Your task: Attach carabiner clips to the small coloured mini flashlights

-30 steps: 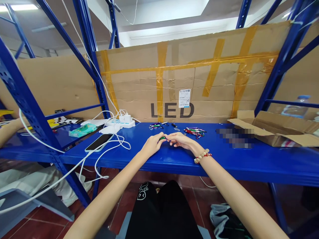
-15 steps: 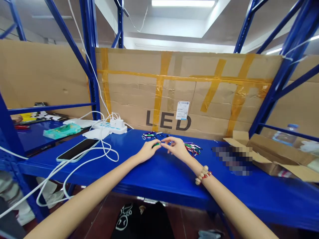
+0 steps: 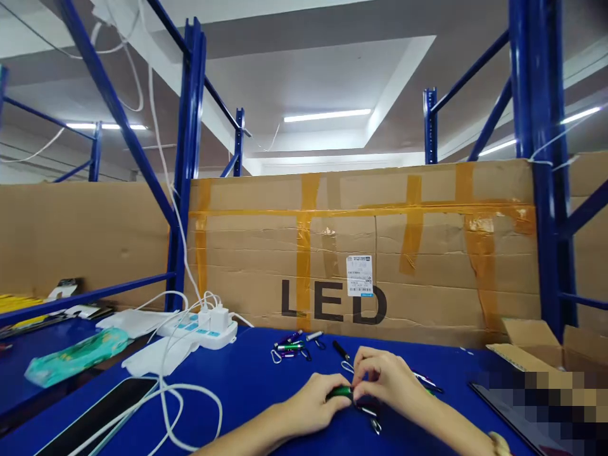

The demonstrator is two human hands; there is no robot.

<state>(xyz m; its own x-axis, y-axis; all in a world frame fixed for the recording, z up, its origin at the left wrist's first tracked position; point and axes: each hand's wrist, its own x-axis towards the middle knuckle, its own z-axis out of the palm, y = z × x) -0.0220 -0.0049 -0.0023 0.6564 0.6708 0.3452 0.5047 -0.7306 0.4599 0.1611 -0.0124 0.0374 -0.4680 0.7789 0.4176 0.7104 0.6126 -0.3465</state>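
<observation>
My left hand (image 3: 316,400) is closed around a small green metal tube (image 3: 340,392), which looks like a keychain flashlight. My right hand (image 3: 387,380) pinches at the tube's right end, fingertips together; exactly what they grip there is partly hidden. Below my right fingers a dark strap and a silver clip (image 3: 375,425) show on the blue table. Behind my hands lies a small pile of similar coloured tubes with clips (image 3: 289,347). A black tube (image 3: 340,350) with a wire clip rests nearer my right hand. More tubes (image 3: 426,380) are partly covered by that hand.
To the left are a phone (image 3: 102,415), white cables (image 3: 209,392), a power strip (image 3: 221,335) and a green plastic packet (image 3: 78,356). A taped cardboard sheet (image 3: 266,253) stands along the back. An open carton (image 3: 534,345) and a dark flat object (image 3: 503,411) are on the right.
The view has tilted up and come nearer the table, so my hands appear lower and larger. Both hands remain together at the green tube.
</observation>
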